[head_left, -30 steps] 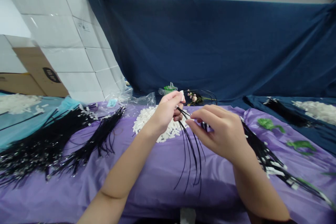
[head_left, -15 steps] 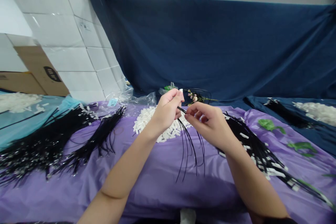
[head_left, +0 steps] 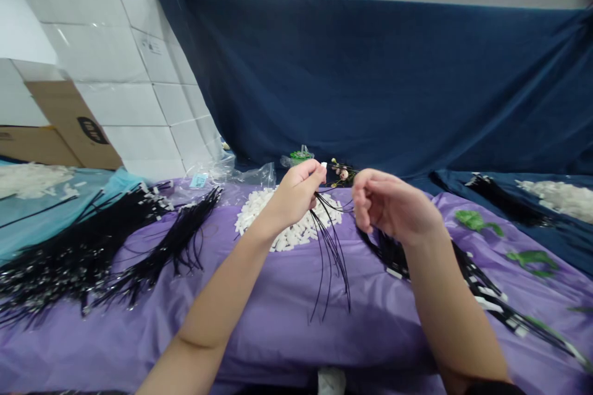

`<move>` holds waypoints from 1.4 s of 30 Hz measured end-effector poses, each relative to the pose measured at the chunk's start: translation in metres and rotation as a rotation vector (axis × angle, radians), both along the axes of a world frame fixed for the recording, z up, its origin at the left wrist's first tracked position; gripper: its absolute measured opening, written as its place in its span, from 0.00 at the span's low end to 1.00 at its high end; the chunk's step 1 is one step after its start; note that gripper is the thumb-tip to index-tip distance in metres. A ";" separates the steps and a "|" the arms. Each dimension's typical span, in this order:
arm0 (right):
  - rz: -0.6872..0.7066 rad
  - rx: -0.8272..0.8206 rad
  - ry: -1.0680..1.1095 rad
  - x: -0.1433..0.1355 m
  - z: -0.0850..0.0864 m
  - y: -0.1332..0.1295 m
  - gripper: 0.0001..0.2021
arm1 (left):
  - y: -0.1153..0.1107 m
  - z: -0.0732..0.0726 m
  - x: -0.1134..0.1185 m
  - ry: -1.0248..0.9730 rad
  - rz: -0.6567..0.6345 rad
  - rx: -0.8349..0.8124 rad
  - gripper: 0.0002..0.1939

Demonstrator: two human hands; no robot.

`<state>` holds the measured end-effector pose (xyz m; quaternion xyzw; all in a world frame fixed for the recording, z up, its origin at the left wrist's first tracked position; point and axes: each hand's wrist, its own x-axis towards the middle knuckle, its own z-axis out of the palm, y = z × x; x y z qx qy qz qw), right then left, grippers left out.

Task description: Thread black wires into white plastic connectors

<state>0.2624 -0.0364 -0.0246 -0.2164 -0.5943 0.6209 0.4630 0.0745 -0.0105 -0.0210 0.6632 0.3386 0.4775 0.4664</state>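
My left hand [head_left: 296,194] is closed in a pinch around a small bunch of thin black cords [head_left: 331,250], their lower ends hanging loose over the purple cloth. A small white end piece [head_left: 323,165] sticks out above its fingertips. To the right, my right hand [head_left: 391,203] is raised with its fingers curled in, somewhat blurred. Thin dark strands stretch from the bunch towards it; whether its fingers grip one is hidden. Behind and below my left hand lies a heap of small white pieces [head_left: 296,236].
Bundles of black cords with white ends [head_left: 92,247] lie at the left, another bundle [head_left: 467,271] at the right. The purple cloth [head_left: 278,333] covers the table. White boxes [head_left: 115,105] stand back left; small artificial flowers [head_left: 341,173] lie behind the heap.
My right hand has moved right and slightly up, away from my left hand. My left hand keeps its pinch on the cords, almost in place, and the hanging ends have swung closer together.
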 end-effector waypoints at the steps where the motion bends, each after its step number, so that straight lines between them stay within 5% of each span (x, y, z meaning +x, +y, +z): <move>1: -0.022 -0.001 0.071 0.005 0.003 -0.001 0.07 | 0.000 0.001 0.000 0.007 0.003 -0.013 0.15; 7: -0.414 0.325 0.443 0.027 0.015 -0.003 0.06 | -0.003 0.006 -0.001 0.025 -0.038 -0.064 0.15; 14: -0.584 0.526 0.658 0.041 0.028 -0.022 0.11 | -0.012 0.007 0.000 0.029 -0.122 -0.070 0.15; 18: -0.706 0.587 0.437 0.043 0.024 -0.030 0.10 | -0.012 0.006 0.000 0.006 -0.120 -0.065 0.16; 23: -0.993 0.706 0.041 0.004 0.004 -0.030 0.04 | -0.011 0.004 0.003 -0.037 -0.118 -0.051 0.15; 27: -0.965 0.704 -0.357 -0.019 -0.005 -0.027 0.05 | -0.015 0.001 0.008 -0.077 -0.155 -0.019 0.16; 42: -0.969 0.717 -0.408 -0.015 -0.007 -0.026 0.05 | -0.027 0.000 0.011 -0.098 -0.177 0.038 0.16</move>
